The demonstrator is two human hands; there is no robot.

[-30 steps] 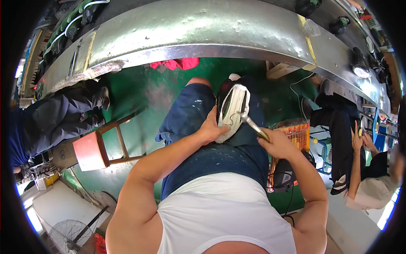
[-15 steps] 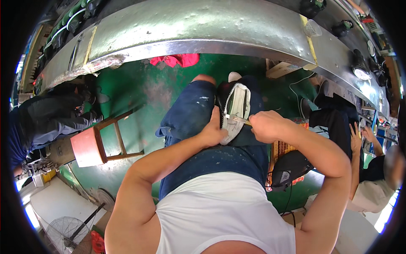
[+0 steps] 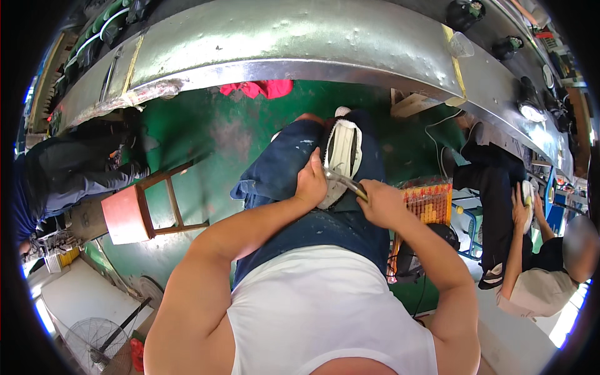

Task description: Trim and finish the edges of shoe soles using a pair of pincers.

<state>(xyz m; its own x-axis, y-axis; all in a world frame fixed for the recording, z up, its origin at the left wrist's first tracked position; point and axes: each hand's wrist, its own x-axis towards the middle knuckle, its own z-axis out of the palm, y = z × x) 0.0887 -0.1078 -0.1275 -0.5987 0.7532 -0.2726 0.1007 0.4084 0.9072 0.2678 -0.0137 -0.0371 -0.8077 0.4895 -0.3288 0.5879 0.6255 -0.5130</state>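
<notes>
A shoe [image 3: 342, 150] with its whitish, ridged underside up rests lengthwise across my lap, between the thighs of my dark blue trousers [image 3: 281, 156]. My left hand [image 3: 311, 181] is closed on its left edge near the close end. In my right hand [image 3: 382, 203], closed round the handle, is a hammer [image 3: 345, 181]. Its metal end lies over the near part of the shoe, beside my left fingers. Whether the metal touches the shoe I cannot tell. The shoe's upper is hidden beneath.
A long metal bench [image 3: 281, 44] spans the far side. A red-topped wooden stool [image 3: 128, 212] lies tipped at left. Red cloth [image 3: 262, 89] is on the green floor. An orange-yellow basket [image 3: 431, 203] and black bag [image 3: 419, 253] sit at right, near a seated co-worker [image 3: 544, 262]. A fan [image 3: 97, 350] stands lower left.
My right hand has come left and slightly down with the hammer, its elbow drawn in. The shoe and my left hand have shifted slightly left. The co-worker's hands now hold a pale shoe.
</notes>
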